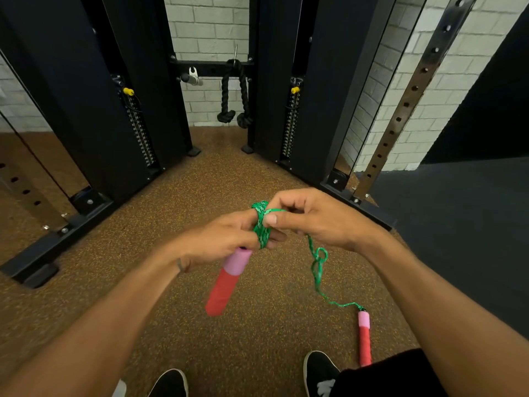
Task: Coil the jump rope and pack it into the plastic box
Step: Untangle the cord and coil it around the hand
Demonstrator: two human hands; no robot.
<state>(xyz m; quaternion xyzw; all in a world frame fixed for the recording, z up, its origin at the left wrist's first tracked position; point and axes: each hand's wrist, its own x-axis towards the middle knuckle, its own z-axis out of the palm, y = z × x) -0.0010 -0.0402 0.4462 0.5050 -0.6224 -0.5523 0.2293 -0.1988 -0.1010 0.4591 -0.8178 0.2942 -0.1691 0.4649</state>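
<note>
A green jump rope point(262, 224) is wound in several turns around the fingers of my left hand point(226, 239). One pink-and-red handle point(227, 282) hangs down from that hand. My right hand point(312, 219) pinches the rope at the coil with thumb and fingers. From it a loose length with a small tangle point(319, 262) drops to the second pink-and-red handle point(364, 338), which dangles near my right leg. No plastic box is in view.
I stand on speckled brown rubber flooring point(200, 196). A black cable machine point(137, 96) with two weight stacks rises ahead, a black rope attachment point(234, 93) hanging between them. Its base rails spread left and right. Dark flooring point(458, 224) lies to the right. My black shoes point(319, 371) show below.
</note>
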